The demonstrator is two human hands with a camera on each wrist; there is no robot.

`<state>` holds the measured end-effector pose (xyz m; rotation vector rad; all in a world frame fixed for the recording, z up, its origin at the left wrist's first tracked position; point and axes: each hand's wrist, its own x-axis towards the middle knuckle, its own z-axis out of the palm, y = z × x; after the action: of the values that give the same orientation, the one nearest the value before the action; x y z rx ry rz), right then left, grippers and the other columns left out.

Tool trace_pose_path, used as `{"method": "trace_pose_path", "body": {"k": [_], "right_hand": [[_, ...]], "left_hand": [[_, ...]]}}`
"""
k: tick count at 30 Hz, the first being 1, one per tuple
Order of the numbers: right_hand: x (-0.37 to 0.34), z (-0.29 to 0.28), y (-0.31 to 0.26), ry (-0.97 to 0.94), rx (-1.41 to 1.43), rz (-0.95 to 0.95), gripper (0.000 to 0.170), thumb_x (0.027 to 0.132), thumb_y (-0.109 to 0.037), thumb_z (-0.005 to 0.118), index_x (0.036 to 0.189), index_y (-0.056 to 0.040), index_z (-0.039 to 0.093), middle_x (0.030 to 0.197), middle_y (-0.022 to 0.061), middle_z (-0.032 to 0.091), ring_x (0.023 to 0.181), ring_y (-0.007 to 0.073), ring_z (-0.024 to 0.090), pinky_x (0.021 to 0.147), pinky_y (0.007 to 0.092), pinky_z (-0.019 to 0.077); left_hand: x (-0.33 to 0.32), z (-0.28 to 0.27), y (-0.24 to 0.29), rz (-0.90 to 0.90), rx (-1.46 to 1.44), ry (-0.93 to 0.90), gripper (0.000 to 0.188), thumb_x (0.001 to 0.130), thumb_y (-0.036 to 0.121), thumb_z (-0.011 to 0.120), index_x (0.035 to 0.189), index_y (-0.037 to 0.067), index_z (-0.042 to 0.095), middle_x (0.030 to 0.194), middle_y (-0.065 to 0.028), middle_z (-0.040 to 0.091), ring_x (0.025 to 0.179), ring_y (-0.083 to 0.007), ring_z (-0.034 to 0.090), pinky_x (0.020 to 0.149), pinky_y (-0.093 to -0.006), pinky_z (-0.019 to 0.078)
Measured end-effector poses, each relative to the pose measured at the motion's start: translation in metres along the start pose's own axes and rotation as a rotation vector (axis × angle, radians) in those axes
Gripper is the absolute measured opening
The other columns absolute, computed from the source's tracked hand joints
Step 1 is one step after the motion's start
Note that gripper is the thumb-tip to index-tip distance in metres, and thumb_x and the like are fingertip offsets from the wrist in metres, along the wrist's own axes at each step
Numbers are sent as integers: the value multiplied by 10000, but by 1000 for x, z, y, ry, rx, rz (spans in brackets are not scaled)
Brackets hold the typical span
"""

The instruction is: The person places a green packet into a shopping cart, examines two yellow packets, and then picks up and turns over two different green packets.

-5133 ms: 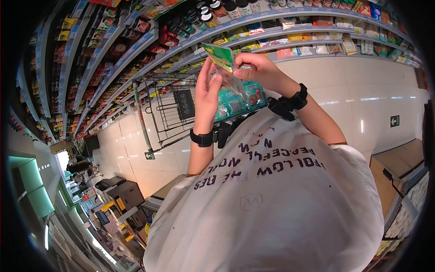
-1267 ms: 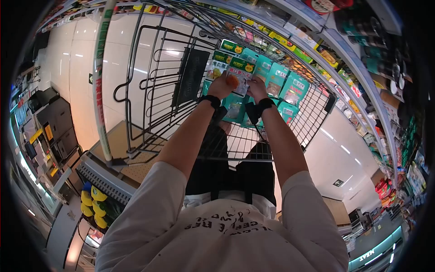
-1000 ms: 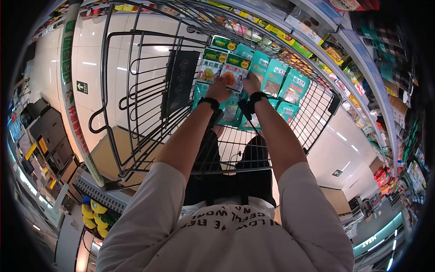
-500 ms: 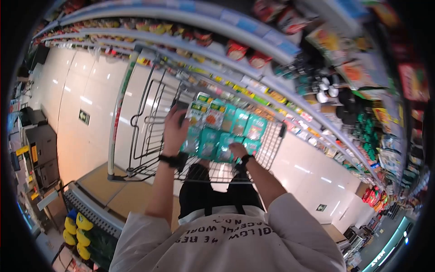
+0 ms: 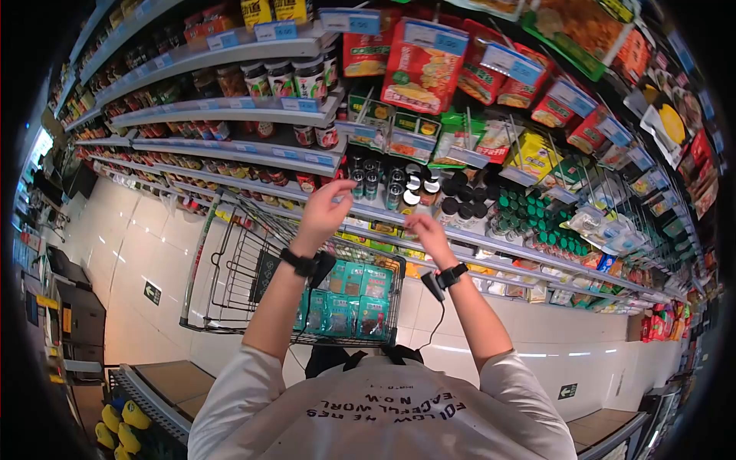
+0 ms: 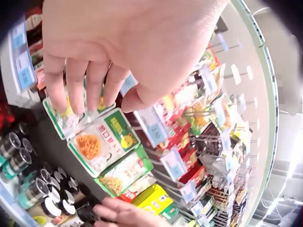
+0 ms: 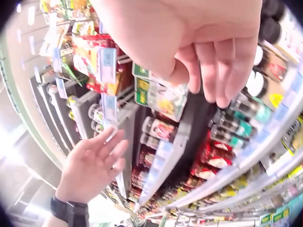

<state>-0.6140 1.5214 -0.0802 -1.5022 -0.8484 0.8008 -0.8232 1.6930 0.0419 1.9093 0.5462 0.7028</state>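
Note:
My left hand (image 5: 326, 215) is raised before the shelves with nothing in it, its fingers loosely bent. To its right, my right hand (image 5: 431, 238) is held up the same way, also holding nothing. In the left wrist view, the left fingers overlap hanging green-and-white food packets; one packet (image 6: 102, 142) pictures orange shreds. Similar packets (image 7: 161, 99) hang beyond the right thumb in the right wrist view. Below the hands stands a wire shopping cart (image 5: 230, 287) holding several teal packets (image 5: 345, 307); the left wrist and its camera hide part of its load.
Dark-lidded jars (image 5: 460, 211) stand on a shelf just beyond the hands. Red packets (image 5: 422, 69) hang on hooks above, behind price tags. Lower shelf edges (image 5: 537, 268) run to the right. A cable (image 5: 438, 326) dangles from the right wrist. Yellow goods (image 5: 126, 429) are at lower left.
Both hands held a green-and-white packet, set it on the others in the cart and let go. They have since risen empty toward the shelves, and the head view has swung up to the hanging packets.

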Motion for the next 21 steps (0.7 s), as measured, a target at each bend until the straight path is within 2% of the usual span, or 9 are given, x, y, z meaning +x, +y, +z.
{"method": "trace_pose_path", "body": {"k": [2,4,7,9,10,13,16,20,21], "right_hand": [[30,-20,-19,291,-28,-155,344,885,-109,527,1216,-23,562,1009,49,646,732,121,612,643,266,489],[63,-40,-26,399,-88,-245,469,831,-116,562,1284,-12,497,1066,168,606,711,195,613,670,307,487],[95,-43,-39,475,-227,-269,412,806,-197,587,1151,22,536,932,235,623,760,364,613,708,411,473],[108,-46,-42,391,-180,-191,382,799,-225,596,1075,34,544,845,239,634,788,382,616,701,431,465],[115,-48,-41,305,-193,-146,370,851,-216,579,1116,33,508,891,93,605,729,163,587,631,317,496],[112,-40,-60,222,-13,27,434,868,-222,565,1238,-8,487,990,89,608,822,157,582,673,307,499],[105,-31,-71,230,22,45,678,870,-209,560,1472,-99,267,1193,117,567,894,171,587,709,315,510],[104,-8,-55,396,-213,-131,583,838,-207,595,1374,-58,421,1180,125,595,849,176,612,688,306,513],[102,-2,-53,555,-322,-182,458,813,-238,610,1209,-31,507,962,123,625,790,232,632,679,344,501]], "left_hand": [[46,35,-12,40,62,-5,433,854,147,583,1263,21,515,1242,-128,586,1074,-245,606,849,-331,494],[89,62,-29,21,59,-1,534,855,163,590,1342,13,430,1323,-150,521,1170,-258,548,931,-332,451],[133,86,-30,-53,81,33,545,849,175,614,1321,-29,435,1307,-162,528,1181,-269,532,959,-320,415],[146,92,-24,-158,70,-111,468,838,192,619,1234,-34,510,1219,-147,578,1098,-271,563,913,-333,420],[143,97,-11,-200,122,-62,385,822,173,609,1148,-25,561,1116,-127,617,1012,-254,580,865,-340,424],[158,100,-42,-114,88,-69,380,802,155,605,1137,-22,568,1081,-123,631,995,-247,586,862,-333,427],[155,97,-47,22,-2,-24,424,787,134,613,1175,-16,532,1106,-129,634,1019,-231,599,873,-320,441],[146,91,-50,39,-22,70,472,784,160,627,1205,-18,508,1116,-148,641,1052,-241,613,889,-314,460],[142,87,-49,28,-38,66,472,784,160,627,1205,-18,508,1116,-148,641,1052,-241,613,889,-314,460]]}}
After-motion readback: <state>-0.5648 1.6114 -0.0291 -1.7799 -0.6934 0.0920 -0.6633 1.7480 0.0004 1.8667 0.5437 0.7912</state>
